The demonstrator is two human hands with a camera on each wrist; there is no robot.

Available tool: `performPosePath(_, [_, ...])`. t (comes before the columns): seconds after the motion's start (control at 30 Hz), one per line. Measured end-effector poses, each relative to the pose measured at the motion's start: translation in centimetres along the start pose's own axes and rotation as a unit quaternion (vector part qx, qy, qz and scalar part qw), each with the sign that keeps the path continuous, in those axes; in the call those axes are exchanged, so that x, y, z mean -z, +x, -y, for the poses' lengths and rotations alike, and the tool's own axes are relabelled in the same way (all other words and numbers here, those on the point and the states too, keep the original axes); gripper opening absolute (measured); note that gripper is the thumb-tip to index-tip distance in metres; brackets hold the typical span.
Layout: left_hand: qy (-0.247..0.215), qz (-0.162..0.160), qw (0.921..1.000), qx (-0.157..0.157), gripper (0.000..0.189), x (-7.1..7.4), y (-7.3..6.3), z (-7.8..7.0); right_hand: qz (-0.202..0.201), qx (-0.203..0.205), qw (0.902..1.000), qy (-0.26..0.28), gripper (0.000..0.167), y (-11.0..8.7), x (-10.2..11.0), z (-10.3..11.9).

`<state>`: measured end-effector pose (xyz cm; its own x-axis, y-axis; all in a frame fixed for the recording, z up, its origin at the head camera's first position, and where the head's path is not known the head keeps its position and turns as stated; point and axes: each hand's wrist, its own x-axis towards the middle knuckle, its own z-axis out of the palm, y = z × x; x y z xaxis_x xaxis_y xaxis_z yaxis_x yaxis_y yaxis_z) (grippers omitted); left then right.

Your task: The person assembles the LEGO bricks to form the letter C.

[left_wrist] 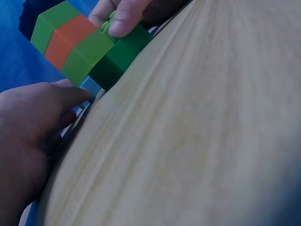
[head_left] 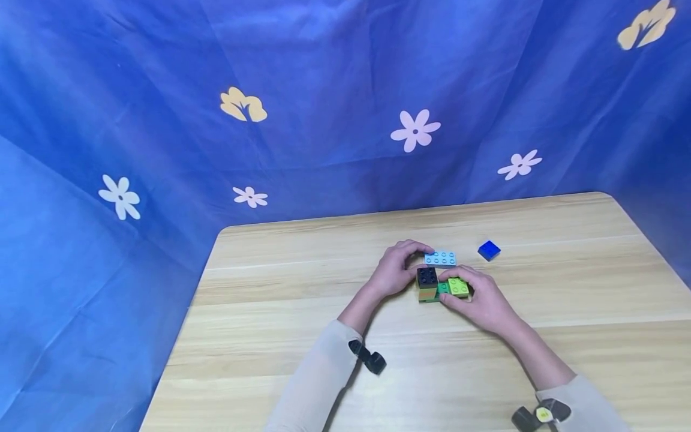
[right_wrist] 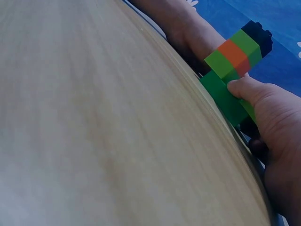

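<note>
A stack of building bricks stands on the table: a dark green base brick (head_left: pixel 444 288), with lime, orange (left_wrist: pixel 70 41) and lime layers at its left end and a black brick (head_left: pixel 427 276) on top. A lime brick (head_left: pixel 458 287) sits at the right end of the base. My right hand (head_left: pixel 482 301) grips the base between thumb and fingers, beside the tower. Just behind the stack lies a light blue brick (head_left: pixel 442 259). My left hand (head_left: pixel 394 269) pinches its left end with thumb and index finger; the tower partly hides the thumb in the head view.
A small dark blue brick (head_left: pixel 489 251) lies on the wooden table (head_left: pixel 281 300), behind and to the right of my right hand. A blue curtain (head_left: pixel 324 150) with flower prints hangs along the far and left table edges.
</note>
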<state>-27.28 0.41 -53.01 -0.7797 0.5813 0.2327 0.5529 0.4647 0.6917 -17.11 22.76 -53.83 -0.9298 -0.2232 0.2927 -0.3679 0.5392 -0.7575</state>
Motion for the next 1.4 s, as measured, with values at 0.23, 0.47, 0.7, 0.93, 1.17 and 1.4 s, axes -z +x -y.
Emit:
performPosePath(0.23, [-0.072, -0.03, 0.9969, 0.007, 0.034, 0.2, -0.1, -0.1, 0.003, 0.012, 0.9999, 0.0, 0.04, 0.1, 0.1, 0.1])
performPosePath(0.47, [-0.2, -0.085, 0.9754, 0.036, 0.032, 0.3, -0.3, 0.0, 0.007, 0.021, 0.9997, 0.002, 0.049, 0.1, 0.0, 0.2])
performPosePath(0.7, [-0.327, -0.139, 0.9346, 0.026, 0.03, 0.2, -0.2, -0.2, -0.01, -0.01, 0.9999, 0.002, 0.05, 0.0, 0.0, 0.2])
performPosePath(0.93, [-0.429, -0.15, 0.8887, -0.06, 0.032, 0.4, -0.5, -1.3, -0.018, -0.008, 0.9998, 0.002, 0.049, -0.1, 0.2, -0.1])
performPosePath(1.17, [-0.436, -0.111, 0.8843, -0.124, 0.035, -0.2, -1.1, -2.5, -0.02, -0.003, 0.9995, -0.024, 0.042, -0.1, 0.3, -0.2])
performPosePath(1.4, [-0.428, -0.092, 0.8871, -0.146, 0.032, -0.4, -1.5, -2.9, -0.013, -0.012, 0.9998, -0.005, 0.061, -0.1, 0.1, -0.1])
